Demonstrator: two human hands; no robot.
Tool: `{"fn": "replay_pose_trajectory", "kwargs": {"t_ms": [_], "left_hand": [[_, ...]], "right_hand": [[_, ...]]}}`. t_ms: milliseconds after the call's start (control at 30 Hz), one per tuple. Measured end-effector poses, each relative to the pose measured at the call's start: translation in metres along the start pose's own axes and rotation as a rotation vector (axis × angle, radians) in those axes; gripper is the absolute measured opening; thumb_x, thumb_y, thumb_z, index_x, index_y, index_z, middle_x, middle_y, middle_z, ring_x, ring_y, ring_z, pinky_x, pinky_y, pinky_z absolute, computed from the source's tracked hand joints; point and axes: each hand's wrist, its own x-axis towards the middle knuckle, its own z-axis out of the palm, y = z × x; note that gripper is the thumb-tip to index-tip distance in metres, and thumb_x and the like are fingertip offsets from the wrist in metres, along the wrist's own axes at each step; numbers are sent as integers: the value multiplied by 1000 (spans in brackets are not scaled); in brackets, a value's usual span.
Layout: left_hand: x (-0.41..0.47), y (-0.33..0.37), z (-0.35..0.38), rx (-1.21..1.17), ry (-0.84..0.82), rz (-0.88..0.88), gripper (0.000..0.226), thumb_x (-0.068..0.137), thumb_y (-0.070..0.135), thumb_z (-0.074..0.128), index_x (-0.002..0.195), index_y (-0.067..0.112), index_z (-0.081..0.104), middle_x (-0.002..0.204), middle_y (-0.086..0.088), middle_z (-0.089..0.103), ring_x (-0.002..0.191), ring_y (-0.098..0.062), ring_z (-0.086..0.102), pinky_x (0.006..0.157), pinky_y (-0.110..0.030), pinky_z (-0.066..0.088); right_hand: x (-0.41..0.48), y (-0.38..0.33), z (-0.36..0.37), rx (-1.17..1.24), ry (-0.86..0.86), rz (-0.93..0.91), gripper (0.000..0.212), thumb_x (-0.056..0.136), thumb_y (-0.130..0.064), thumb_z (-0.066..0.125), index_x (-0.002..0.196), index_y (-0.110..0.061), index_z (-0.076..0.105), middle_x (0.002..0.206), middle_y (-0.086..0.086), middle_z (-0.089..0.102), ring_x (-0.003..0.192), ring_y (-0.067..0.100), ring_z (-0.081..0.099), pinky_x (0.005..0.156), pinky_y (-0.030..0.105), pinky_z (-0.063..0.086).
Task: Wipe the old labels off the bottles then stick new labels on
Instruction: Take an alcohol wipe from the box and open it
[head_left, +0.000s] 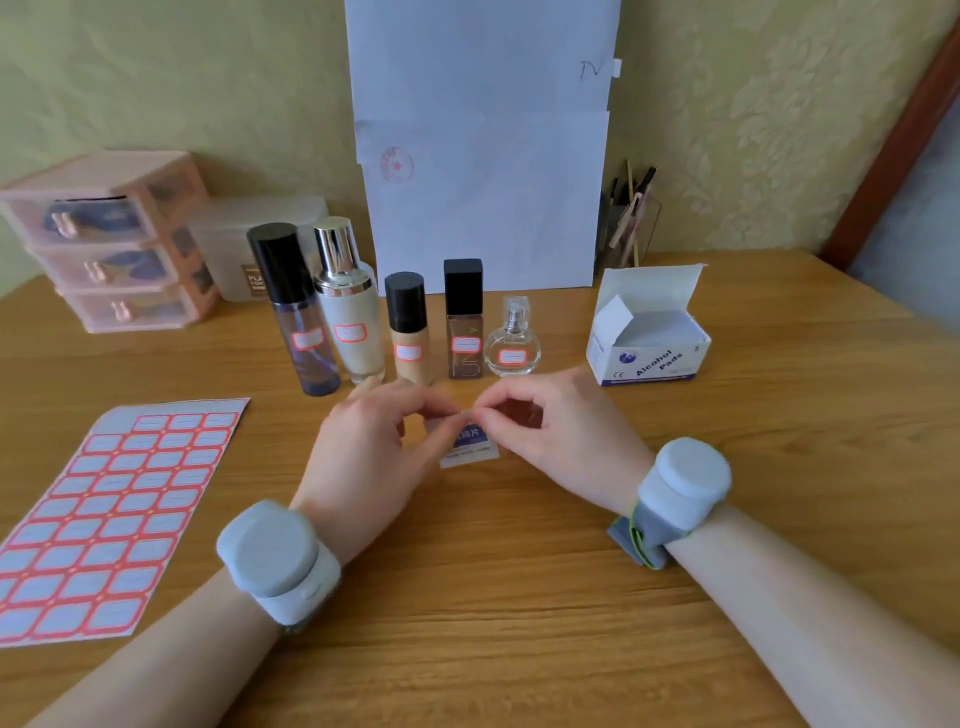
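Note:
Several bottles stand in a row at mid-table, each with a red-bordered label: a tall dark bottle (301, 322), a silver-capped cream bottle (349, 312), a beige foundation bottle (409, 332), a square brown bottle (464, 322) and a round clear perfume bottle (512, 343). Just in front of them, my left hand (374, 447) and my right hand (550, 431) both pinch the top edge of a small white-and-blue alcohol pad sachet (470, 441) held above the table. A sheet of red-bordered labels (104, 514) lies at the left.
An open box of alcohol pads (649, 338) sits to the right of the bottles. Pink drawers (109, 244) and a clear container (244, 244) stand at the back left. White paper (483, 145) leans on the wall, beside a pen holder (631, 218).

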Motion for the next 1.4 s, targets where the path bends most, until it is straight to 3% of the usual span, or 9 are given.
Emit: {"fn": "replay_pose_trajectory", "kwargs": {"t_ms": [233,333,433,600,800,967,1167,1267,1400], "left_hand": [[-2,-1,2,58,-59,64,8,86,23,75,90,19,79,81,9,69,83,-14,53,73,-7,35],[-3,0,4,57,-41,71,4,85,22,77,86,18,78,80,10,69,85,-14,54,71,-10,35],[-5,1,3,28,-20,77,3,81,16,80,80,18,78,75,10,68,80,-14,57,69,-11,36],[-7,3,0,-20,2,106,7,80,11,81,78,17,77,73,9,67,72,-11,61,67,-20,44],[-7,7,1,-95,70,129,3,85,16,78,82,16,77,77,6,70,74,-15,64,67,-33,52],[-6,4,1,-34,39,125,10,79,18,82,88,18,78,82,9,72,82,-15,65,74,-40,54],[-5,-1,3,-78,52,134,6,79,18,82,83,15,79,76,6,70,76,-17,63,70,-39,52],[-6,-1,3,-117,68,132,6,81,17,82,80,14,77,75,3,68,73,-16,64,68,-39,51],[-6,2,3,-103,126,179,10,83,21,79,77,14,75,73,2,66,69,-17,63,65,-36,51]], "right_hand": [[-4,1,3,-27,-61,-39,11,93,-23,65,84,-22,71,61,-16,60,56,6,56,52,21,41],[-4,0,2,-40,-68,-48,13,92,-20,64,80,-21,68,62,-10,62,56,10,55,52,28,43],[-6,-2,1,72,-80,-3,17,91,-16,63,75,-19,66,58,-8,61,53,12,55,54,35,46],[-6,-5,-1,272,-152,124,19,93,-16,60,75,-17,65,56,1,64,53,12,61,55,21,47],[-3,-8,-4,503,-166,237,20,93,-14,59,75,-19,66,58,-4,60,54,15,61,54,26,50],[-7,-10,1,19,-46,-23,17,94,-20,61,78,-26,65,58,-15,58,56,9,57,53,25,44],[-7,-9,3,6,-26,-37,15,93,-22,61,79,-24,65,63,-21,58,56,11,56,51,21,39],[-5,-11,3,204,-51,81,20,93,-19,60,74,-25,64,60,-15,60,53,4,53,50,22,41],[-3,-17,5,576,-84,341,27,92,-15,59,68,-23,66,57,-6,60,48,9,51,43,21,40]]}}
